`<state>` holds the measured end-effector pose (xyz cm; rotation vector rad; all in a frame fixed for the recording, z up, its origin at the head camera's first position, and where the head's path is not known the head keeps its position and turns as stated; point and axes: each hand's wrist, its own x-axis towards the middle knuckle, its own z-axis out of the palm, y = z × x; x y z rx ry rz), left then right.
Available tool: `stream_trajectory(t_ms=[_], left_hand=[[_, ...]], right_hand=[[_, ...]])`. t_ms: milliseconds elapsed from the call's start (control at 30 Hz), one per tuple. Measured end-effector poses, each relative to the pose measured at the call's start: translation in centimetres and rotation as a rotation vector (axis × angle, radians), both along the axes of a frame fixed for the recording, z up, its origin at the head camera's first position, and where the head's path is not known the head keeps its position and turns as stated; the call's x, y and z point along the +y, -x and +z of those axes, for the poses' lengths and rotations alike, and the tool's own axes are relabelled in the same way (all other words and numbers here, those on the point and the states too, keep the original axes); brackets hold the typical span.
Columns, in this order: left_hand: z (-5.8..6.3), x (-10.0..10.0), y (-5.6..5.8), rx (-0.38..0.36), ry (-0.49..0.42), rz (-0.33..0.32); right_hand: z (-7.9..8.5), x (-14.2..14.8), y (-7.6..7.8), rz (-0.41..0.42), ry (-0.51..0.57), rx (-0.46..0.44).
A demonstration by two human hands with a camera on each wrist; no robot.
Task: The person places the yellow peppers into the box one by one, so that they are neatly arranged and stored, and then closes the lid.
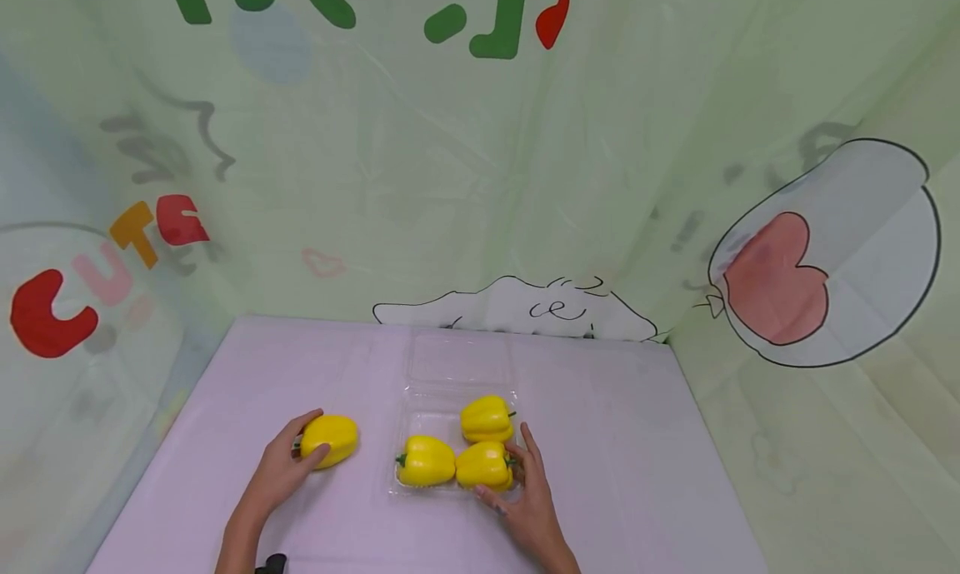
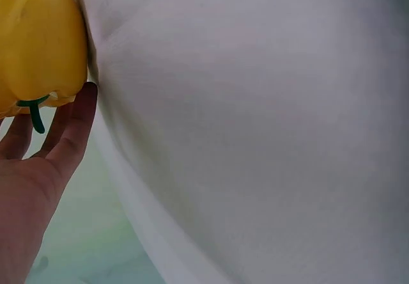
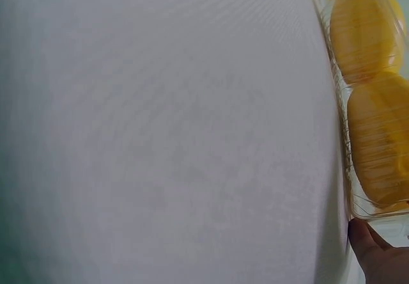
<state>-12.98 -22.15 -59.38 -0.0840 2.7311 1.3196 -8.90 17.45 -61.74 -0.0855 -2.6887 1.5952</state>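
Gripping pepper point(image 1: 333, 437): left fingers point(image 2: 78, 123) | Spread at box point(image 1: 437, 422) corner: right fingers point(image 1: 531, 443)

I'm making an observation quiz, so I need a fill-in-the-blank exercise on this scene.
1. The clear plastic container holds ____ yellow bell peppers.
2. One more yellow bell pepper is in the person's ____ hand.
3. The container's lid is ____, not closed.
Missing words: three; left; open.

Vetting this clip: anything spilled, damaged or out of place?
Nothing looks spilled or damaged. The one stray is a yellow pepper outside the open clear container, while three others lie inside; the left hand holds it, so it hardly seems odd.
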Motion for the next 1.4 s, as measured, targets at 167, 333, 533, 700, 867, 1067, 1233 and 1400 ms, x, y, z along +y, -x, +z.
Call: stream_trajectory(t_ms=[167,333,533,700,867,1067,1233,1400], left_hand=[[0.1,0.1,-0.3,-0.01,-0.023,0.018],[-0.2,0.3,-0.2,-0.002,-0.028,0.048],[-0.7,0.6,-0.3,0.04,-0.03,0.055],[-0.4,0.9,-0.4,0.029,-0.059,0.05],[0.0,1.4,-0.4,0.024,-0.076,0.045],[0.6,1.7,-0.2,0.08,-0.079,0.032],[1.6,2.5,-0.1,0.155,-0.074,0.0],[2.6,4.3,0.1,0.216,-0.108,-0.028]], right_hand=[[0.0,0.0,0.0,-0.003,-0.007,-0.014],[0.0,0.1,0.1,0.0,-0.008,-0.008],[-0.1,0.1,0.1,0.003,-0.003,-0.001],[0.0,0.0,0.1,-0.005,-0.007,-0.003],[0.2,0.0,0.1,-0.01,0.006,-0.02],[0.2,-0.1,0.2,-0.014,0.0,-0.046],[0.1,-0.1,0.3,-0.012,-0.007,-0.045],[0.1,0.1,0.3,-0.008,-0.017,-0.039]])
